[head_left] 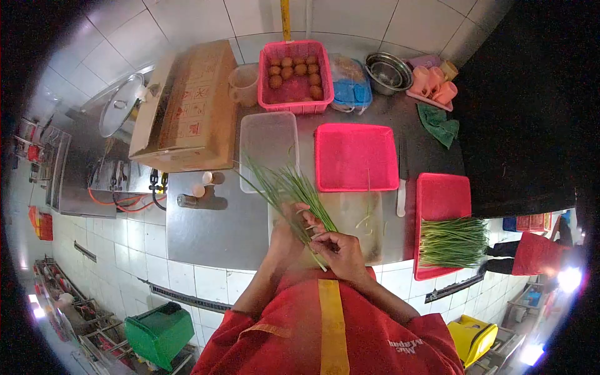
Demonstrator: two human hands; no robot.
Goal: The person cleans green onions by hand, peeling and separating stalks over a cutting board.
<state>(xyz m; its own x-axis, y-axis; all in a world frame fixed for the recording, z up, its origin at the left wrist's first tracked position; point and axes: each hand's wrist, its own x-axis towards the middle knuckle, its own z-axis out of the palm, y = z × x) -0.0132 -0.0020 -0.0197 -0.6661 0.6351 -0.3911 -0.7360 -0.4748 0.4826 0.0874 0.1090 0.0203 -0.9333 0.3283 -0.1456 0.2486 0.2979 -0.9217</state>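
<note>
Green stalks [310, 197]: above the cutting board [365, 237], slanting from beyond its far-left corner to its near edge.
Left hand [290, 222]: wrapped around mid-stalk.
Right hand [340, 251]: nearer that edge, fingertips pinching lower stalks.

Bare steel counter [240, 234] left of the cutting board [351, 209] gives a hand room, up to the small jars [199, 189] and cardboard box [203, 119]. Ahead, the raised bunch of green stalks [306, 189], clear container [269, 140] and pink tray [356, 156] stand in the way, a narrow gap parting the last two. Rightward, the knife [401, 199] narrows the lane beside the right-hand tray [442, 197]; where its dark blade ends is hard to make out.
</note>
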